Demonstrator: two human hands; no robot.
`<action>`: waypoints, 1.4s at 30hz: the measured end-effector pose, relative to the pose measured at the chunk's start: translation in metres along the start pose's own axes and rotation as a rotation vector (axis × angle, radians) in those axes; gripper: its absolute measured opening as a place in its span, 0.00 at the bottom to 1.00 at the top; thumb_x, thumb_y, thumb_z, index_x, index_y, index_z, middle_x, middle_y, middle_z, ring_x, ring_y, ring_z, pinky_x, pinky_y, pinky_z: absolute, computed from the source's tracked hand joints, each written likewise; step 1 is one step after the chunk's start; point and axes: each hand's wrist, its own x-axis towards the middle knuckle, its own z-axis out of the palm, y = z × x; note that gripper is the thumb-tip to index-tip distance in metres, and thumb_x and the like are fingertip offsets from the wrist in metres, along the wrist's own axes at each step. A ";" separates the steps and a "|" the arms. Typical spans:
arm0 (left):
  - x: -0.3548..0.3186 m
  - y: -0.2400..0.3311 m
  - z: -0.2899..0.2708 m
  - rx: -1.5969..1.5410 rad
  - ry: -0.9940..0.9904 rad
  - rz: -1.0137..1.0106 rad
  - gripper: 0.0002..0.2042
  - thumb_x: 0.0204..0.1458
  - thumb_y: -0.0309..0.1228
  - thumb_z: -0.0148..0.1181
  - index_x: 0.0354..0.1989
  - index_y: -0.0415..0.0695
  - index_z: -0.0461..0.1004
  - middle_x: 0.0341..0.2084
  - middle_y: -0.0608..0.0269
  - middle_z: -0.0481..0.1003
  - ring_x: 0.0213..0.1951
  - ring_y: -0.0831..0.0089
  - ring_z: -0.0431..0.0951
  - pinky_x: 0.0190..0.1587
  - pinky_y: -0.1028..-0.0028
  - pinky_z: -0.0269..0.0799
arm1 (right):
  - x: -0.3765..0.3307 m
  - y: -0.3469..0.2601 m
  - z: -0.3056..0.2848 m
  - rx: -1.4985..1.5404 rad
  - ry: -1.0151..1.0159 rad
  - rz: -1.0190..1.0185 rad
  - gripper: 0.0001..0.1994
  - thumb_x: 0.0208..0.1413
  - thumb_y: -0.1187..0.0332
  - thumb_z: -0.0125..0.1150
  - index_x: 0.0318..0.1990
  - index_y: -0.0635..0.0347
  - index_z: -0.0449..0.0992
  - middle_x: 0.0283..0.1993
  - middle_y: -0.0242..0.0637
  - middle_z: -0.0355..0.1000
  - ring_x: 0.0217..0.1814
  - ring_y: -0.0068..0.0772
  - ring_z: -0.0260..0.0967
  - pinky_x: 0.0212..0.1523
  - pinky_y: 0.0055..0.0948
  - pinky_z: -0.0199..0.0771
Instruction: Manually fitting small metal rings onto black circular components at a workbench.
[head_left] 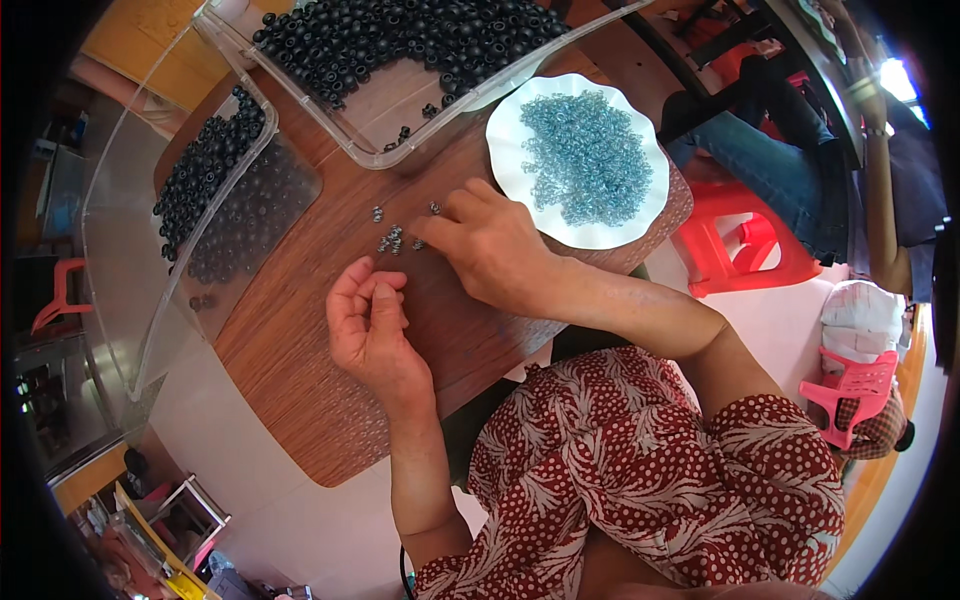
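My left hand (372, 335) is raised over the near part of the brown table, palm turned up. Its fingers curl in and the thumb lies against them, so whatever they may hold is hidden. Just to the right, my right hand (492, 248) reaches down with bent, slightly parted fingers, the tips at the tabletop. Small shiny pieces (391, 240) that look like coils or rings lie scattered beside those fingertips. Beyond the right hand stands a white scalloped plate (507, 150), heaped with small bluish, glassy-looking ring-like pieces (588, 160).
A clear plastic bin (385, 160) of black ring-shaped pieces (410, 45) occupies the table's far side. More black pieces (205, 175) sit at the left behind a clear curved plastic wall (160, 330). A red stool (745, 240) and a seated person's jeans (760, 165) are at the right.
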 end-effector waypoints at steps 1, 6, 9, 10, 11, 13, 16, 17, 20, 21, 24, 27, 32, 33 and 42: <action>0.000 0.000 0.000 -0.001 0.002 0.003 0.11 0.55 0.23 0.52 0.46 0.36 0.68 0.30 0.64 0.74 0.27 0.86 0.65 0.27 0.87 0.59 | 0.003 -0.001 0.001 -0.056 -0.046 -0.013 0.14 0.37 0.78 0.59 0.36 0.57 0.76 0.30 0.38 0.66 0.35 0.41 0.64 0.29 0.34 0.69; 0.001 0.000 -0.001 -0.034 0.017 -0.018 0.10 0.53 0.19 0.53 0.44 0.34 0.69 0.29 0.60 0.75 0.26 0.83 0.68 0.25 0.86 0.61 | 0.007 -0.002 0.004 -0.131 -0.108 -0.072 0.12 0.35 0.76 0.58 0.33 0.57 0.76 0.30 0.39 0.66 0.35 0.41 0.63 0.28 0.34 0.68; 0.002 -0.007 -0.002 0.025 0.000 0.019 0.09 0.52 0.19 0.55 0.42 0.35 0.71 0.29 0.63 0.75 0.27 0.84 0.69 0.26 0.87 0.61 | 0.006 0.001 0.003 -0.111 -0.114 -0.086 0.10 0.36 0.76 0.59 0.31 0.58 0.75 0.29 0.39 0.65 0.34 0.42 0.63 0.29 0.34 0.68; 0.001 -0.007 -0.002 0.024 0.000 0.019 0.09 0.52 0.19 0.55 0.42 0.35 0.71 0.29 0.63 0.75 0.27 0.84 0.69 0.26 0.87 0.61 | 0.005 0.003 0.003 -0.096 -0.112 -0.093 0.09 0.36 0.76 0.59 0.30 0.59 0.74 0.29 0.39 0.65 0.34 0.42 0.63 0.29 0.34 0.68; -0.001 -0.006 -0.001 0.042 -0.038 0.022 0.09 0.53 0.19 0.55 0.42 0.35 0.71 0.31 0.64 0.74 0.30 0.83 0.69 0.32 0.85 0.64 | 0.003 0.005 0.004 -0.098 -0.112 -0.093 0.09 0.36 0.76 0.59 0.30 0.59 0.74 0.29 0.39 0.65 0.34 0.42 0.63 0.29 0.34 0.68; -0.002 -0.004 0.000 0.060 -0.072 0.028 0.09 0.54 0.19 0.54 0.43 0.35 0.71 0.32 0.66 0.72 0.34 0.82 0.70 0.38 0.84 0.67 | 0.001 0.006 0.006 -0.037 -0.101 -0.096 0.09 0.36 0.75 0.60 0.30 0.60 0.74 0.29 0.39 0.65 0.34 0.42 0.63 0.29 0.35 0.68; -0.002 -0.005 0.000 0.137 -0.081 0.071 0.08 0.54 0.19 0.54 0.42 0.35 0.71 0.33 0.66 0.72 0.34 0.82 0.71 0.40 0.83 0.68 | 0.002 0.002 0.005 -0.016 -0.055 -0.063 0.09 0.37 0.75 0.61 0.30 0.59 0.73 0.29 0.39 0.65 0.34 0.42 0.63 0.30 0.36 0.67; -0.002 -0.004 0.000 0.131 -0.060 0.069 0.08 0.54 0.19 0.54 0.42 0.35 0.71 0.33 0.66 0.72 0.34 0.82 0.71 0.40 0.82 0.68 | 0.004 0.000 0.005 -0.015 -0.054 -0.064 0.09 0.37 0.75 0.61 0.30 0.59 0.73 0.29 0.39 0.65 0.34 0.42 0.63 0.30 0.36 0.67; -0.002 -0.004 0.000 0.135 -0.046 0.059 0.08 0.54 0.20 0.54 0.42 0.34 0.71 0.33 0.66 0.72 0.35 0.82 0.71 0.40 0.82 0.68 | 0.007 -0.001 0.003 -0.044 -0.116 -0.117 0.08 0.37 0.75 0.62 0.29 0.59 0.72 0.29 0.39 0.65 0.34 0.42 0.63 0.30 0.36 0.67; -0.002 -0.004 -0.001 0.148 -0.044 0.053 0.08 0.54 0.20 0.54 0.42 0.34 0.71 0.33 0.66 0.72 0.35 0.81 0.71 0.40 0.82 0.68 | 0.008 -0.001 0.003 -0.038 -0.133 -0.130 0.08 0.37 0.74 0.63 0.29 0.59 0.72 0.29 0.39 0.65 0.35 0.42 0.63 0.30 0.36 0.68; -0.002 -0.006 0.001 0.106 -0.028 0.083 0.07 0.53 0.21 0.56 0.41 0.37 0.73 0.31 0.66 0.74 0.33 0.82 0.70 0.34 0.85 0.66 | 0.007 0.003 0.006 -0.017 -0.123 -0.138 0.09 0.37 0.74 0.64 0.29 0.59 0.72 0.29 0.39 0.65 0.35 0.42 0.63 0.30 0.36 0.68; -0.002 -0.007 0.000 0.076 -0.074 0.089 0.07 0.54 0.21 0.55 0.40 0.35 0.73 0.32 0.67 0.72 0.34 0.81 0.70 0.39 0.82 0.67 | 0.002 0.003 0.001 0.045 -0.077 -0.128 0.09 0.36 0.75 0.65 0.28 0.60 0.71 0.29 0.39 0.65 0.34 0.42 0.63 0.29 0.36 0.67; -0.003 0.000 0.000 0.252 -0.185 0.149 0.05 0.54 0.23 0.57 0.36 0.35 0.75 0.31 0.70 0.72 0.33 0.82 0.69 0.38 0.82 0.66 | -0.002 -0.004 -0.017 0.164 -0.058 -0.117 0.10 0.35 0.76 0.66 0.27 0.61 0.70 0.28 0.38 0.64 0.32 0.42 0.62 0.28 0.35 0.64; -0.003 0.000 0.000 0.246 -0.221 0.129 0.05 0.53 0.24 0.57 0.35 0.35 0.75 0.31 0.70 0.72 0.33 0.82 0.69 0.38 0.81 0.66 | -0.002 -0.004 -0.018 0.164 -0.048 -0.126 0.10 0.36 0.76 0.66 0.27 0.61 0.70 0.27 0.38 0.64 0.31 0.42 0.62 0.28 0.34 0.64; -0.002 0.001 -0.003 -0.056 -0.281 -0.046 0.06 0.51 0.23 0.61 0.36 0.36 0.75 0.30 0.71 0.73 0.32 0.85 0.68 0.36 0.85 0.65 | -0.003 -0.004 -0.031 0.413 -0.114 0.062 0.06 0.40 0.73 0.63 0.25 0.63 0.72 0.27 0.41 0.69 0.34 0.43 0.66 0.32 0.37 0.67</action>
